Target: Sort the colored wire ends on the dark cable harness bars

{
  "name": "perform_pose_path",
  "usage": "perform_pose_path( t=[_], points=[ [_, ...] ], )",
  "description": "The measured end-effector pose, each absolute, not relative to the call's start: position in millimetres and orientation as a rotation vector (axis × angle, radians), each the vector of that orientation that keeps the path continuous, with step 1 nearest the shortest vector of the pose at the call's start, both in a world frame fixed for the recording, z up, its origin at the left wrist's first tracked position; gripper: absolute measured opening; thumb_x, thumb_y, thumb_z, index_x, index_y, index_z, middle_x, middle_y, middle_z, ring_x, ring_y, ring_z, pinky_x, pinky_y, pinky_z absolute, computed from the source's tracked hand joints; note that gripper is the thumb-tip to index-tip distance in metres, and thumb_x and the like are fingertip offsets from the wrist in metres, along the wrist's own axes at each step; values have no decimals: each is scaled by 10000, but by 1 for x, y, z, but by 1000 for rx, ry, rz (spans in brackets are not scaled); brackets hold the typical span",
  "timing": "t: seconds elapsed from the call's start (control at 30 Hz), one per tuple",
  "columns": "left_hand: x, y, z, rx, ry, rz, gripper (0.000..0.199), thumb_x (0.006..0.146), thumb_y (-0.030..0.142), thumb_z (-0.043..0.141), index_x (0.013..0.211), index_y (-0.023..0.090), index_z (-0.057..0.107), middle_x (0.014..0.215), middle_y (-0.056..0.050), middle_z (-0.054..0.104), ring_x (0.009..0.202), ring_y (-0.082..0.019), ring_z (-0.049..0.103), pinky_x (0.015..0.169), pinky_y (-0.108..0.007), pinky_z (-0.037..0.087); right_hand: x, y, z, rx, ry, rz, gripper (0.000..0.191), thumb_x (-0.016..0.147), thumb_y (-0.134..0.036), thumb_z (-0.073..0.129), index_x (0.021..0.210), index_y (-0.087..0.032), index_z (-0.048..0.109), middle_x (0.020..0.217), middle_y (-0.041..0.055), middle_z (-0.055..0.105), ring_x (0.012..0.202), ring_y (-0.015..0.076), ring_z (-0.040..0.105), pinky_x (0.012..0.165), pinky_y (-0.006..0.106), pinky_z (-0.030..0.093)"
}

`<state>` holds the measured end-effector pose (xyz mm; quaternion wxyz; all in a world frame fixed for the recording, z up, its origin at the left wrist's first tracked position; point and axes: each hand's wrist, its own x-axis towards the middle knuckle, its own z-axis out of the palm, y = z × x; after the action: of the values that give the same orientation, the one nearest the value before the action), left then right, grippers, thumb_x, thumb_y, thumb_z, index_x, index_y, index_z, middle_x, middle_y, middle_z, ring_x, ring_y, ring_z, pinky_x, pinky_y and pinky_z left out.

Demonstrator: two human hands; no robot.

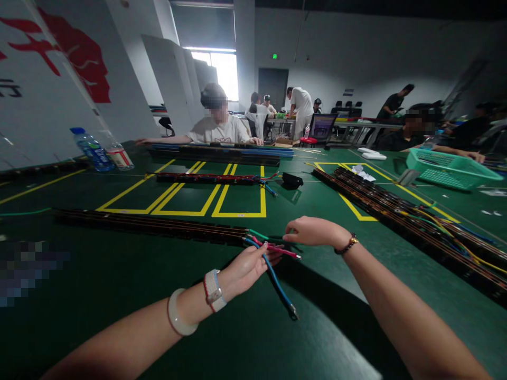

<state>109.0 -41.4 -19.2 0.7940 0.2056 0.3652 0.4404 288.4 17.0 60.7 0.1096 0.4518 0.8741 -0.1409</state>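
Note:
A long black strip [158, 224] with copper-coloured lines lies across the green table, and short thick cables come out of its right end. My left hand [247, 266] is closed around the cables at that end. A red cable [287, 252] passes over its fingers, and a blue cable [279, 285] with a metal lug at its tip hangs over them toward the table's near side. To the right, my right hand [312, 231] has its fingertips pressed together at the end of the dark green cable [259, 235].
Beyond lie a thinner wired strip [206, 178] and a black part [292, 181]. More wired strips [407, 227] run along the right. A green basket [451, 171] stands back right, bottles [93, 150] back left. Across the table sits a person [217, 124] beside dark bars [214, 153].

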Motion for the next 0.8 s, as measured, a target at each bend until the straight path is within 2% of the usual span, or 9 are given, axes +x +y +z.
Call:
perform_pose_path(
  t=[0.13,0.27,0.37,0.47,0.6,0.7,0.8],
  points=[
    [109,-41,-21,449,767,932,100,888,92,505,868,81,602,896,-122,675,878,-177,660,904,-349,495,293,31,51,1150,2489,-797,431,878,-479,462,1022,-144,692,845,76,707,677,142,614,572,219,400],
    [108,-41,-23,459,727,939,92,886,100,516,849,94,600,859,-95,671,874,-172,654,889,-336,491,292,35,47,1031,2622,-721,437,851,-480,521,1083,-143,673,941,78,696,747,146,594,632,227,408],
    [108,-42,-23,506,716,930,111,890,130,522,822,102,605,817,-76,665,831,-163,651,862,-325,495,291,33,46,984,2659,-644,392,788,-365,636,1112,-145,650,1024,80,676,826,158,592,681,230,418],
    [108,-44,-22,592,752,905,91,867,136,562,788,108,598,753,-50,646,722,-133,634,781,-277,505,288,30,41,1013,2632,-566,378,729,-196,679,1103,-173,631,983,46,678,808,149,597,636,217,407],
    [107,-45,-23,655,780,859,70,864,137,562,800,117,581,677,-22,608,624,-118,604,678,-258,510,279,26,29,1037,2791,-126,279,816,-37,505,1022,-178,632,913,51,672,834,153,598,685,239,388],
    [106,-44,-25,639,776,863,21,850,130,581,832,120,576,674,-11,599,620,-116,601,685,-262,513,272,29,20,1040,2848,309,220,869,-57,463,979,-150,630,922,89,648,891,189,573,760,286,371],
    [104,-43,-26,624,767,864,51,849,101,569,799,112,571,686,-18,598,638,-108,599,695,-247,506,269,37,10,965,2850,503,213,897,-97,455,1025,-148,617,939,99,626,888,197,541,758,304,349]
  ],
)
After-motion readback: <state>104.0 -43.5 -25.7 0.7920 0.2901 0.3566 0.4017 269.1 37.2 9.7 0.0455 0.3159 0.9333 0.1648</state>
